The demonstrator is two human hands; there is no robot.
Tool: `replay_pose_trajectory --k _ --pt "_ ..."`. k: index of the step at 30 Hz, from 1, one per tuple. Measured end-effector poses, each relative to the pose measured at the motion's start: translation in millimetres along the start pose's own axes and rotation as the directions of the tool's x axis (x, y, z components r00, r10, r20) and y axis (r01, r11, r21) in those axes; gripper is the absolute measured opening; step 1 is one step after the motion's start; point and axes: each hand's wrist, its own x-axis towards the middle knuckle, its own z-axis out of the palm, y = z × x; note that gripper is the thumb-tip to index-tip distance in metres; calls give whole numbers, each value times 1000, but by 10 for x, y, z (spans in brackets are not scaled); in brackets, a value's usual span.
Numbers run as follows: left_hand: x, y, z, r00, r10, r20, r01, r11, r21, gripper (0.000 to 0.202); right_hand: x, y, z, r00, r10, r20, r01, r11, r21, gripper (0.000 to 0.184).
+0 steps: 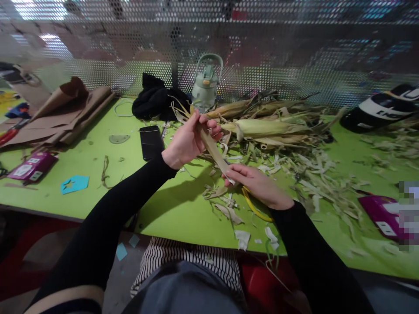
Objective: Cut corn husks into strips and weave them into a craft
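A pale strip of corn husk is stretched on a slant between my two hands, above the green table. My left hand grips its upper part, with frayed husk ends sticking out past the fingers. The lower end is pinched between thumb and fingers of my right hand. Just below the right hand lies a yellow curved handle or loop, partly hidden by the wrist. Husk scraps are scattered under both hands. Behind them lies a pile of corn husks.
A black phone, a clear protractor and a blue paper tag lie to the left, near folded brown paper. At the back stand a green bottle and black cloth. A black bottle lies at right.
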Motion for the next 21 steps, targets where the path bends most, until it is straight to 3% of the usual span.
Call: replay_pose_trajectory --k 3,6,9,12,14,16,19,21 --pt "-75 12 104 1000 -4 27 5 999 -41 44 10 -10 35 997 -5 73 4 1000 8 38" --pt "-116 -79 116 998 -55 26 54 998 46 45 33 -1 81 987 -5 161 -4 998 55 37" --pt "-149 -223 72 981 -179 76 157 958 238 44 41 -27 106 993 -102 55 94 987 132 52" --pt "-206 -322 40 910 -376 172 273 858 435 45 14 -96 79 936 -262 -237 294 949 110 59" --pt "-258 -348 48 849 -489 198 329 784 526 49 -9 -135 52 894 -301 -331 337 940 55 55" --pt "-306 -354 74 784 -594 182 396 703 590 54 -24 -148 38 909 -267 -319 310 946 93 46" --pt "-338 -358 110 683 -711 168 489 616 617 59 -26 -132 52 948 -184 -259 260 918 300 38" --pt "-319 -356 111 652 -740 168 538 607 585 59 -24 -127 70 950 -150 -273 255 879 403 35"
